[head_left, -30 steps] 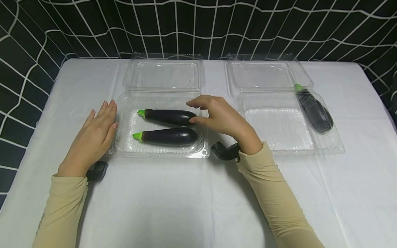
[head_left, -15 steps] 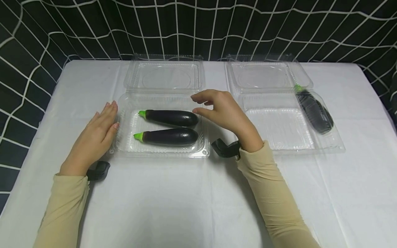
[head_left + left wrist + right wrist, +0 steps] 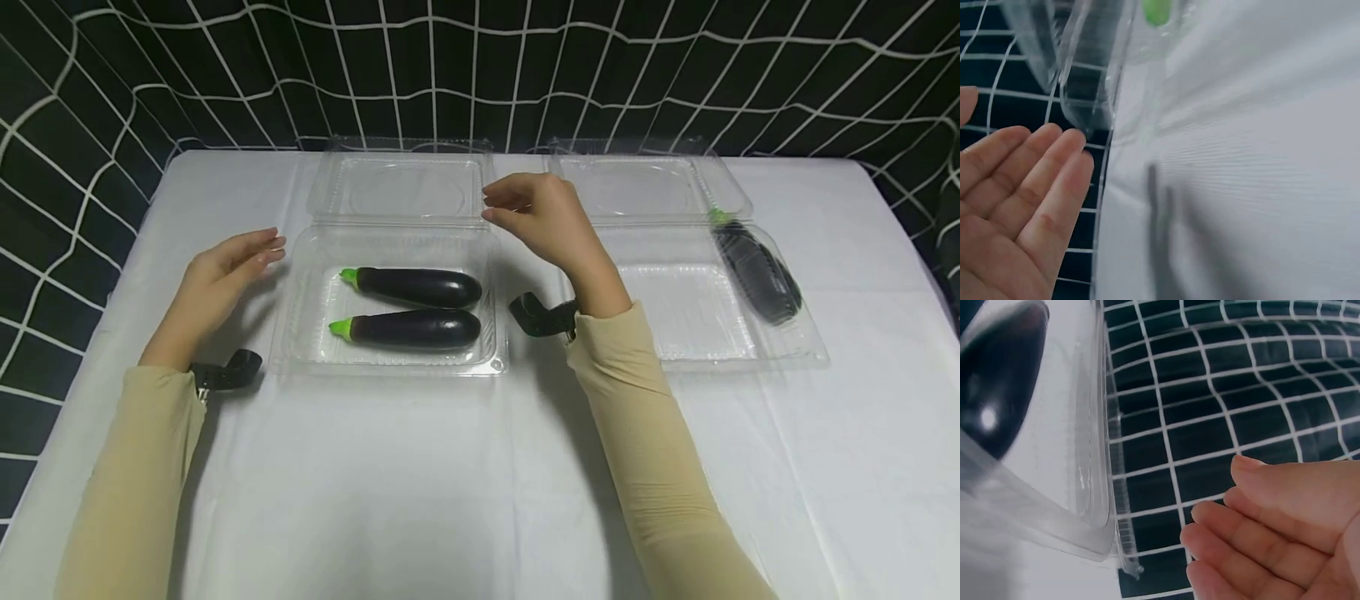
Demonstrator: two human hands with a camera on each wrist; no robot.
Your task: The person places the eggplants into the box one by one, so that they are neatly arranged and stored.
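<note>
Two dark eggplants lie side by side in the base of the left clear plastic clamshell container [image 3: 397, 367], the upper eggplant [image 3: 416, 286] just behind the lower eggplant [image 3: 412, 331]. Both green stems point left. Over the right end of that container's hinge, my right hand [image 3: 543, 212] hovers with loosely bent fingers and holds nothing. To the left of the same container my left hand [image 3: 213, 283] is raised above the cloth, its fingers extended and its palm bare in the left wrist view. The container's lid [image 3: 401, 187] lies folded back.
A second clamshell container [image 3: 675, 317] stands open on the right. Another eggplant [image 3: 757, 271] lies aslant at its right side, seen partly through clear plastic. White cloth [image 3: 360, 483] covers the table, and a white grid net over dark backing [image 3: 480, 75] rises behind.
My right hand has moved up and away from the upper eggplant toward the lid. My left hand has lifted from beside the container's left edge. The eggplants stay put in the container.
</note>
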